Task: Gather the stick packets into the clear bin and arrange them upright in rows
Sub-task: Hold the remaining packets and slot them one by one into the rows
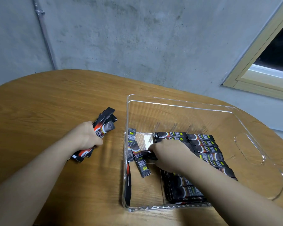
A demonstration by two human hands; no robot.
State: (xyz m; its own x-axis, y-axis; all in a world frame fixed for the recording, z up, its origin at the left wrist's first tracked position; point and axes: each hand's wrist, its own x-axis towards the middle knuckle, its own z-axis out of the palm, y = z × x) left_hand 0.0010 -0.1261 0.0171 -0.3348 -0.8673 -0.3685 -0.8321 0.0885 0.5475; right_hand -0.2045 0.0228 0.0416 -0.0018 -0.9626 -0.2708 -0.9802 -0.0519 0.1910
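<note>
Bare concrete wall [137, 38] is seen behind a rounded wooden table [47, 98]. Left of the clear bin [178, 105], on open tabletop, a bundle of stick packets [104, 123] is gripped by the left hand [87, 137]. Inside the bin, one packet [147, 154] is pinched by the right hand [168, 154] beside packed rows [206, 147]; loose packets [140, 160] lean near its left wall, where bare floor is left.

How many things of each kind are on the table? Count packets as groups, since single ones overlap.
Clear bin: 1
Packet bundle, gripped by the left hand, on the table: 1
Packet rows in the bin: 1 block
Loose packets in the bin, by the right hand: 1 group
Total: 4
</note>
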